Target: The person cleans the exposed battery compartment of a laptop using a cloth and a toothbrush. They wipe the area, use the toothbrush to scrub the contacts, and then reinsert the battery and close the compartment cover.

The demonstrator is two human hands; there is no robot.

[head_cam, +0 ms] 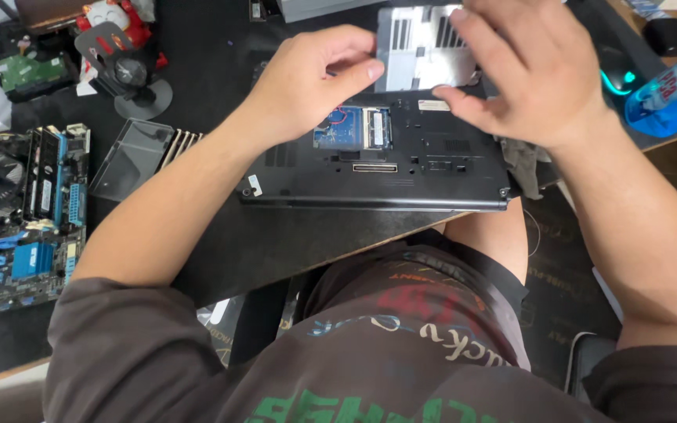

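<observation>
A black laptop point(401, 168) lies upside down at the table's front edge, with an open bay that shows a blue circuit board and memory modules point(352, 128). Just behind the bay, both hands hold a grey bottom cover panel point(417, 48) with vent slots. My left hand point(315, 78) pinches the panel's left edge between thumb and fingers. My right hand point(530, 70) grips its right side and hides that part of it.
A blue desktop motherboard point(21, 211) lies at the left, with a clear plastic box point(131, 157) beside it. A red and white figurine and a black stand point(123, 55) sit at the back left. A glowing mouse point(617, 74) and a blue bottle point(671, 90) are at the right.
</observation>
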